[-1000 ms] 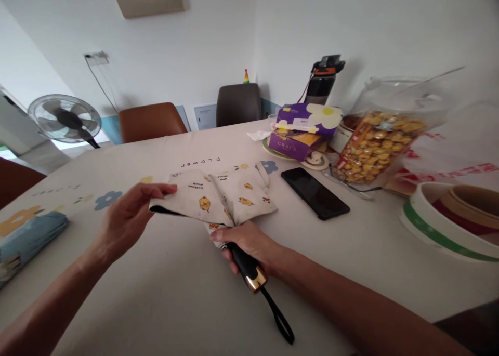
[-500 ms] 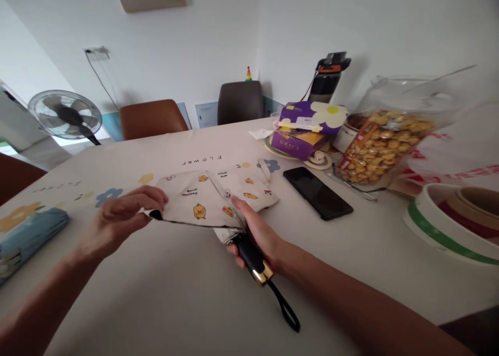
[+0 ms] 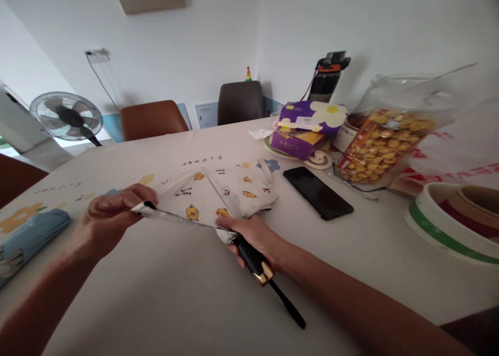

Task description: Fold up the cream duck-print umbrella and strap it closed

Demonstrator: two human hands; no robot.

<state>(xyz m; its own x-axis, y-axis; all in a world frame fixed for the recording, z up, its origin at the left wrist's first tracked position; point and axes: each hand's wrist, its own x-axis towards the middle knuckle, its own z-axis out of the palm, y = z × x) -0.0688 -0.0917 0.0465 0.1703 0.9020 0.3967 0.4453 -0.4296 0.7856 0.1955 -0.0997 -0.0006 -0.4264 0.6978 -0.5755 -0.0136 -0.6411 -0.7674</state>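
A folded white umbrella (image 3: 210,192) with yellow duck prints is held over the table, its loose cloth spread out to the left. My left hand (image 3: 117,210) pinches the black-lined edge of that cloth. My right hand (image 3: 255,236) wraps around the umbrella near the top of its black handle (image 3: 249,257), the thumb pressing on the cloth. The handle ends in a gold band, and a black wrist strap (image 3: 288,304) hangs from it toward me. Part of the handle is hidden by my right hand.
To the right lies a black phone (image 3: 317,192). Behind it stand purple boxes (image 3: 300,143), a bottle (image 3: 325,80) and a jar of snacks (image 3: 390,143). Tape rolls (image 3: 436,231) sit at the right edge. A blue folded umbrella (image 3: 31,241) lies far left on the table (image 3: 156,299).
My left hand has drawn the cloth edge further left, stretching it tighter. My right thumb has slid left and down on the cloth. The strap has swung slightly.
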